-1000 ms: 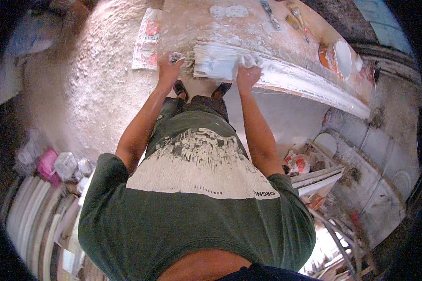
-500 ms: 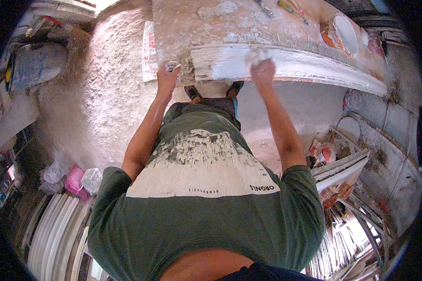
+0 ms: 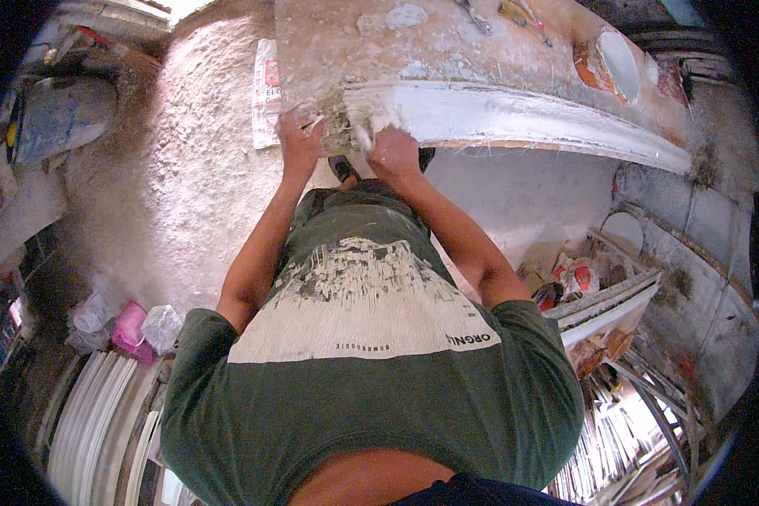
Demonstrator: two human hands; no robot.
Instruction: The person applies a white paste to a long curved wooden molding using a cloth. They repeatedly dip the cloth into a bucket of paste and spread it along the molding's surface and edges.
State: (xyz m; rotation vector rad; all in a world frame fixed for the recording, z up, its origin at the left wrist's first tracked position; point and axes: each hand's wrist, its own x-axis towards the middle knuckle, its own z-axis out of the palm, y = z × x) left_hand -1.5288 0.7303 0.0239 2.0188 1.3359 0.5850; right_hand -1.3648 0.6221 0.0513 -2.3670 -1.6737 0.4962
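A long white plaster moulding (image 3: 514, 114) lies along the near edge of the worktable (image 3: 481, 46), its surface wet-looking and smooth. My right hand (image 3: 394, 153) is at the moulding's left end, fingers bent over it; pale, blurred material shows around the fingertips, and I cannot make out what it is. To the left, my left hand (image 3: 300, 142) is beside the table's left edge with curled fingers. White residue coats those fingers, and a small pale bit shows at them, too small to name.
A brush (image 3: 523, 18) and a white-smeared tool (image 3: 474, 15) lie at the table's far side, near a white-lined round container (image 3: 620, 67). A printed sack (image 3: 266, 93) lies left of the table. Behind me on the left are stacked white strips (image 3: 93, 422); a wooden rack (image 3: 607, 308) stands right.
My right hand has swept left along the moulding to its left end, leaving the middle stretch uncovered. My left hand has stayed nearly in place.
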